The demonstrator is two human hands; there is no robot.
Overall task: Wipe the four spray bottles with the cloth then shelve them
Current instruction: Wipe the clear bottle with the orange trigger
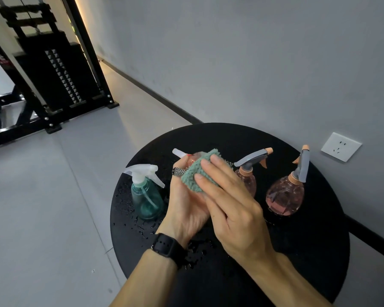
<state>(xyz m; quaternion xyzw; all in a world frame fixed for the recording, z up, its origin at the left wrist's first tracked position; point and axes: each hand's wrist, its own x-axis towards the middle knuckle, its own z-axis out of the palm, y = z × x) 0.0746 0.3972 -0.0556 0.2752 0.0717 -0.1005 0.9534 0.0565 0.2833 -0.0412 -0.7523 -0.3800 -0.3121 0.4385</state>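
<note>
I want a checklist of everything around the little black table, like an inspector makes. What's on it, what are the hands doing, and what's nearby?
Surface: round black table, water droplets on its left part.
Job's things: teal bottle and two pink bottles standing; a fourth held bottle, mostly hidden; green cloth.
Clutter: nothing seen.
Grippers: left hand grips the held bottle; right hand presses the cloth on it, fingers straight.
Cables: nothing seen.
Surroundings: grey wall, wall socket, black weight machine.

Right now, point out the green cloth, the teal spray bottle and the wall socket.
green cloth (192,177), head view, on its fluffy lower fold beside the right fingers.
teal spray bottle (147,199), head view, on its translucent body.
wall socket (341,146), head view, on the middle of its white faceplate.
</note>
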